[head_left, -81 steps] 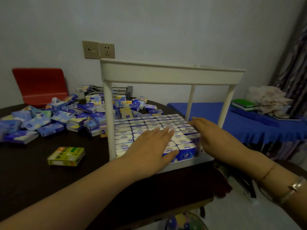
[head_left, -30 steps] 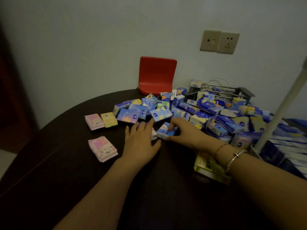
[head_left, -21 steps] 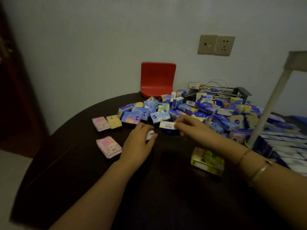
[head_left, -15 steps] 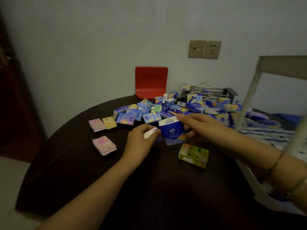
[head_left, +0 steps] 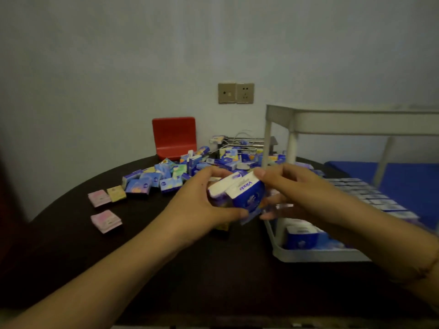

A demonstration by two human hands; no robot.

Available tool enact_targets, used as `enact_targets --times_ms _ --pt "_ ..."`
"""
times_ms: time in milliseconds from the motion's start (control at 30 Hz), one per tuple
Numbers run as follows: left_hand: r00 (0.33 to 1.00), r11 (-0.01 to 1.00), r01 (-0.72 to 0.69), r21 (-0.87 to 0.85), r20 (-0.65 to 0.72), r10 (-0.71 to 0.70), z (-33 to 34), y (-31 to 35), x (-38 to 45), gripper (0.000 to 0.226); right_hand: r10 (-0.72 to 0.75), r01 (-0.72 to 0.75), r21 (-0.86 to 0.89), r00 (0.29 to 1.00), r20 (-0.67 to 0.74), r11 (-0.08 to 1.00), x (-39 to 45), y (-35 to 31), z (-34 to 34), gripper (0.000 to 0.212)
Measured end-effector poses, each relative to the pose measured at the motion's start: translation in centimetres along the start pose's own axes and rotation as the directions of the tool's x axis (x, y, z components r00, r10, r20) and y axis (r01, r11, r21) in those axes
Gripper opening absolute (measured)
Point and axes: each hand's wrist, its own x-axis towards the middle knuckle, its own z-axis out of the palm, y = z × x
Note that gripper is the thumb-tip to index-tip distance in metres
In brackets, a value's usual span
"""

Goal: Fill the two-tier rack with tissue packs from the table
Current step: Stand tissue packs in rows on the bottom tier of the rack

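So both hands are busy right now. The left hand and right hand are curled around a couple of blue-and-white packs, held together in the air just left of the rack, above the desk. It's blurry, so I can't tell exactly how many packs are in there; it looks like two, one white end facing up and one with a blue face toward the camera.

The rack's lower tier already has rows of packs standing in it, packed pretty tight. I can't see inside the top tier from this angle. Left of the rack and further back there's a big loose pile of the same kind of packs, plus a few pink packs way off to the left of the pile, so my guess is there's plenty of the job left.

Handling-wise, these look light and squishy: soft tissue in slick plastic wrap. They'll give under the fingers and probably slide against each other if you hold a stack loosely. I'd pinch them across the broad flat faces, thumb on one side and fingers on the other, and keep the stack squared up before dropping it into a tier. Squeezing the short ends would likely just buckle them.
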Motion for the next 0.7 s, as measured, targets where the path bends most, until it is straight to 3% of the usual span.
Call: enact_targets --times_ms 100,333,533,700 --pt "0.996 0.996 -0.085 0.004 0.026 0.085 2.4 1.7 0.1 0.055 -0.009 0.011 0.027 0.999 -0.049 1.000 -2.0 0.2 -2.2 0.060" --pt "0.938 0.980 -0.156 -0.122 0.293 0.185 9.1 4.4 1.0 0.064 -0.017 0.020 0.026 0.994 -0.112 0.999 -6.2 1.7 -8.4 0.044" --pt "0.897 0.974 -0.222 -0.040 0.384 0.220 15.2 6.5 3.2 0.061 -0.111 0.087 -0.140 0.979 -0.171 0.986 -8.0 4.0 -13.5 0.035" --pt "0.881 0.948 -0.318 0.017 0.375 0.289 19.0 7.5 5.9 0.061 -0.210 0.175 -0.365 0.976 -0.058 0.914 -8.2 5.4 -19.2 0.057"
